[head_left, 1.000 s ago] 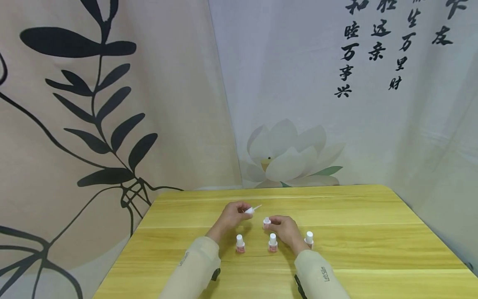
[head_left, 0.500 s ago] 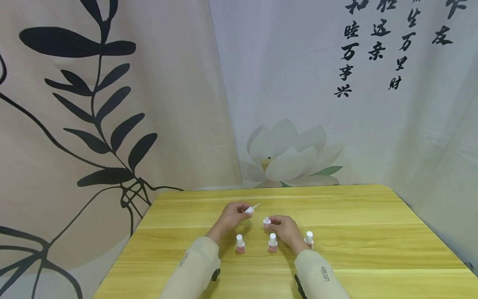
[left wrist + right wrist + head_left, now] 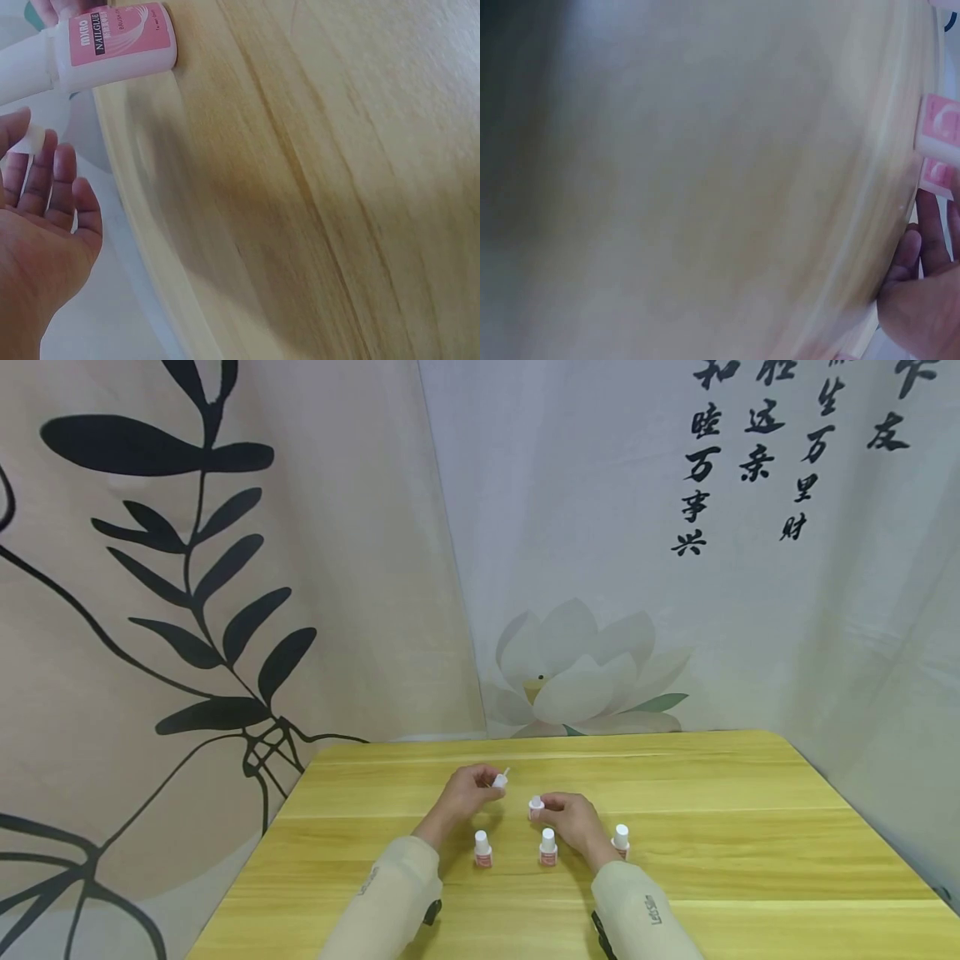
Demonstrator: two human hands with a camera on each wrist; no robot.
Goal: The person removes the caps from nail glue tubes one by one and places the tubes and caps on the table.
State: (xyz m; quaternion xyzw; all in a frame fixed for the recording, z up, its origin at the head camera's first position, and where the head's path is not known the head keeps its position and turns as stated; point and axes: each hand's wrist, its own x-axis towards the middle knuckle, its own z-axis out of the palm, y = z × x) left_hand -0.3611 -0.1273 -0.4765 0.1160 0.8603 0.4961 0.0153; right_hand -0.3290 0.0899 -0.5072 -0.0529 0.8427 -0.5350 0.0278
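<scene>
In the head view my left hand (image 3: pixel 468 791) pinches a white brush cap (image 3: pixel 500 782) between thumb and fingers, its thin brush stem pointing up. The left wrist view also has this hand (image 3: pixel 49 240) with part of the cap (image 3: pixel 28 141). To the right, the fingers of my right hand (image 3: pixel 573 818) grip a small uncapped nail glue bottle (image 3: pixel 536 808) standing on the table. Brush and bottle are apart. In the right wrist view, my right hand (image 3: pixel 922 300) shows at the edge, partly cut off.
Nearer me, three capped nail glue bottles stand in a row: a left one (image 3: pixel 483 849), a middle one (image 3: pixel 548 847) and a right one (image 3: pixel 621 839), partly behind my right wrist. They share the wooden table (image 3: pixel 750 827). A printed curtain (image 3: pixel 375 568) hangs behind.
The brush cap has turned in my left hand: its stem pointed up to the right and now stands steeper, drawn slightly left. The right hand and the bottles have not moved.
</scene>
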